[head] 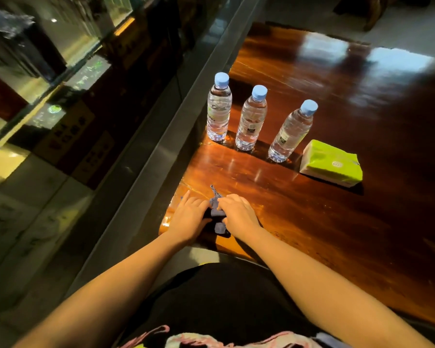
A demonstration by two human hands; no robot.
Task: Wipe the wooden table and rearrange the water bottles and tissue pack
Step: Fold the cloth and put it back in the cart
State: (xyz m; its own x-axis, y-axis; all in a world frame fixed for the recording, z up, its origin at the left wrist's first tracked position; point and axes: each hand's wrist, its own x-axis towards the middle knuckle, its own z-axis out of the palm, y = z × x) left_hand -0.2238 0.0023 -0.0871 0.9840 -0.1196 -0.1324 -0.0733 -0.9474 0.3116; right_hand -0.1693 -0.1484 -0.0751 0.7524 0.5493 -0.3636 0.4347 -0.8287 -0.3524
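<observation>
Three clear water bottles with light blue caps stand upright in a row on the glossy wooden table (pixel 324 217): the left bottle (pixel 219 109), the middle bottle (pixel 252 119) and the right bottle (pixel 291 133). A green and white tissue pack (pixel 333 163) lies flat just right of them. At the table's near left corner, my left hand (pixel 190 217) and my right hand (pixel 239 214) both press on a small dark blue cloth (pixel 217 217), which is mostly hidden under the fingers.
A grey ledge (pixel 161 151) and a glass wall with reflections run along the table's left edge. The table's near edge (pixel 236 252) is close to my body. Pale floor shows beyond the far end.
</observation>
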